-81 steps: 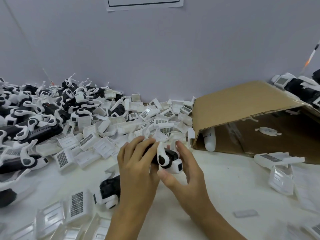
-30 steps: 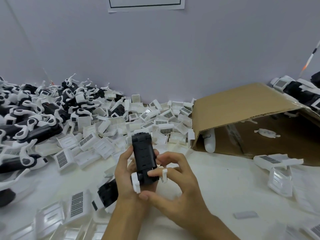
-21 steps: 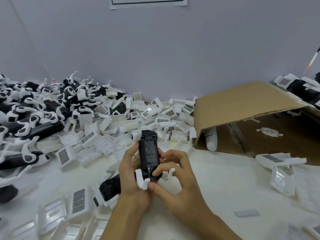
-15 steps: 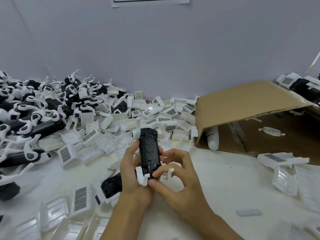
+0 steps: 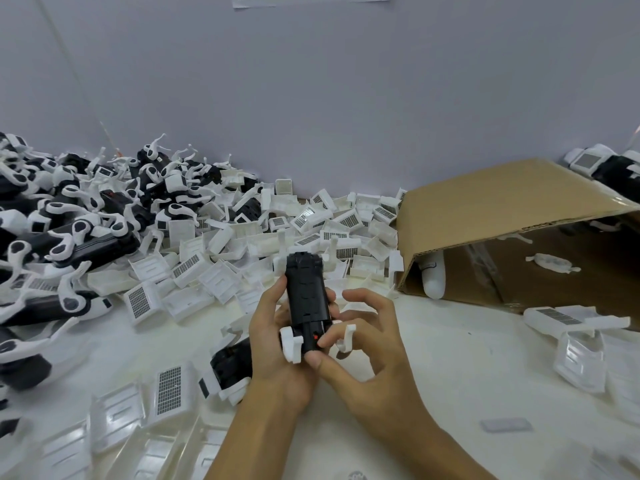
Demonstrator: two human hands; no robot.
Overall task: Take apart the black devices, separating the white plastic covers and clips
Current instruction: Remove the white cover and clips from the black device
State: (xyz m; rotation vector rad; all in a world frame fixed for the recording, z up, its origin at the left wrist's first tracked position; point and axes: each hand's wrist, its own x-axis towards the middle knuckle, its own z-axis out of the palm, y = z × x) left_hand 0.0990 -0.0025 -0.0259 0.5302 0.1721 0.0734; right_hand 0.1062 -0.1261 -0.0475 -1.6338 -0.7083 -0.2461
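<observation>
Device (image 5: 307, 293) upright in left hand (image 5: 273, 344), long axis vertical.

The left hand (image 5: 273, 344) holds a black device (image 5: 306, 292) upright over the white bench (image 5: 450, 368). The right hand (image 5: 367, 348) pinches its bottom end, between two white clips (image 5: 290, 344). A pile of white covers (image 5: 263, 244) lies behind. A cardboard box (image 5: 502, 209) lies on its side to the right.

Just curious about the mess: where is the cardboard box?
The cardboard box lies tipped on its side at the right of the table, against the wall, beside the pile of white covers.
</observation>
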